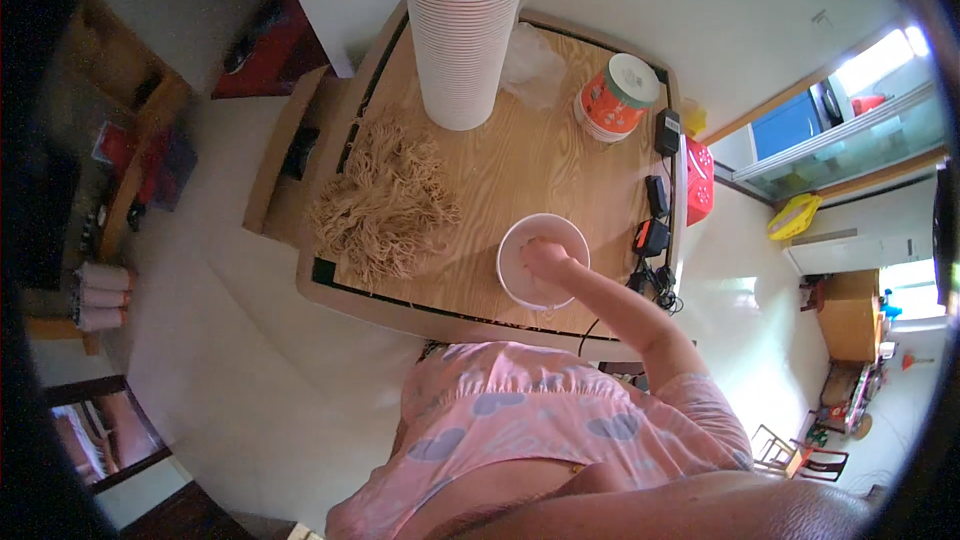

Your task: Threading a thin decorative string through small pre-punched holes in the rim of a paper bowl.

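A white paper bucket (514,282) stands on the wood-grain table near its front edge, its open mouth facing up. My right hand (545,260) reaches down inside it, the fingers curled together toward the bottom. Whatever the fingers may hold is hidden. To the left of the bucket lies a loose heap of tan twisted cords (388,202). Behind it rises a tall stack of nested white-rimmed buckets (465,50), with an orange printed one at the top. My left hand is out of view.
A short stack of orange buckets (612,100), turned bottom up, sits at the back right. Beside the tall stack lies a clear plastic bag (532,65). Black power adapters (652,237) and cables line the right edge. An open cardboard box (290,155) adjoins the table's left side.
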`<state>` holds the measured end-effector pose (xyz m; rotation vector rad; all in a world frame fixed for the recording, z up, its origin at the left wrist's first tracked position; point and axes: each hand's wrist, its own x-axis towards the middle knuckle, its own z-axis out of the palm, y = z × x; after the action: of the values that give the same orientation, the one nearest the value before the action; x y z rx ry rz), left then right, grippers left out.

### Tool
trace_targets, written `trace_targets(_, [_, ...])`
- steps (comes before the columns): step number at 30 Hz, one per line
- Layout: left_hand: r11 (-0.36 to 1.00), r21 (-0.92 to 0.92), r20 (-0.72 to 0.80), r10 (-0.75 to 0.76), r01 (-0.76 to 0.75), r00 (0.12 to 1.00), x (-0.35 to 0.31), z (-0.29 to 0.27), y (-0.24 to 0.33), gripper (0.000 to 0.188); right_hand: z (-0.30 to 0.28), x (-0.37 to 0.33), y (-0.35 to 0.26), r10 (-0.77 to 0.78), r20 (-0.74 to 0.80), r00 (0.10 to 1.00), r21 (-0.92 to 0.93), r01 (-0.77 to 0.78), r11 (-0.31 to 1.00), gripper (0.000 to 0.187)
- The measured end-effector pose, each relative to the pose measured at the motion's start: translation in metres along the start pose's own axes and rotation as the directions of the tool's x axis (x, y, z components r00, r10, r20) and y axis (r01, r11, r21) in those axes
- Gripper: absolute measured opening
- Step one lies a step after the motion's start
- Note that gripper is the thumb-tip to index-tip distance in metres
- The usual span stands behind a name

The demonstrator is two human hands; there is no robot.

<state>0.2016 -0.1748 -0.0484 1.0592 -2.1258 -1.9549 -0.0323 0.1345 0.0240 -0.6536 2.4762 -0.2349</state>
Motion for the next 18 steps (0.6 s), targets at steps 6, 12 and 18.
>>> trace_targets(6, [0.956, -0.247, -0.037, 0.154, -0.159, 0.987, 0.035, 0.061, 0.101, 0.026, 0.012, 0.012, -0.002, -0.039, 0.006, 0.999, -0.103, 0.039, 0.994, 0.015])
trace_targets(12, [0.85, -0.418, 0.345, 0.474, -0.319, 0.81, -0.002, 0.155, 0.216, 0.026, -0.088, -0.058, -0.05, -0.041, -0.228, 0.973, 0.315, 0.114, 0.942, 0.01])
trace_targets(18, [0.92, -0.38, 0.643, 0.337, -0.095, 0.688, -0.022, 0.219, 0.221, 0.046, -0.071, -0.08, -0.035, 0.282, -0.445, 0.85, 0.888, 0.38, 0.258, 0.007])
